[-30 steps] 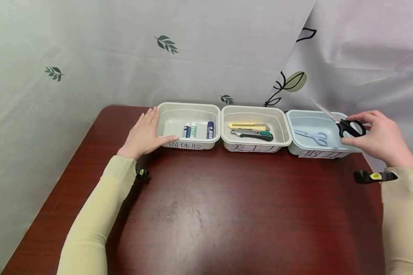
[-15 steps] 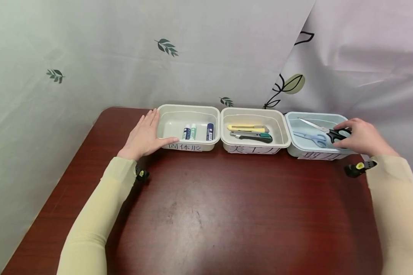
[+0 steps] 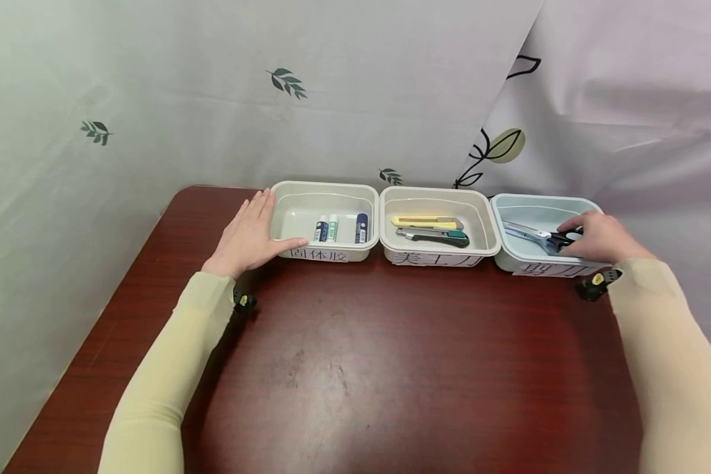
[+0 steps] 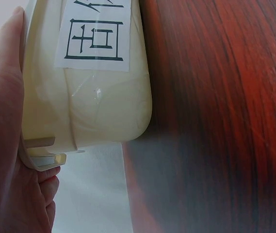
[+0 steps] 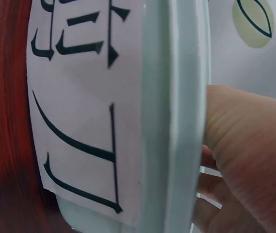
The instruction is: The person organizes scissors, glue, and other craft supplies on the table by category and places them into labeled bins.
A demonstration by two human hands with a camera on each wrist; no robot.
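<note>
My left hand rests on the left end of a cream bin, fingers straight along the rim and thumb over the front edge. In the left wrist view the same bin shows its paper label. Inside a light blue bin at the right, my right hand holds a pair of black-handled scissors by the handles. Their blades point left, over a pair of blue scissors that they partly cover. The right wrist view shows the blue bin's wall, hiding the scissors and fingertips.
Between the two bins stands another cream bin with a yellow utility knife and a dark utility knife. Several glue sticks lie in the left bin. A patterned cloth hangs behind the dark red table.
My right hand has brought the black-handled scissors left and down, from above the blue bin's right end into it, over the blue scissors. The left hand has stayed put.
</note>
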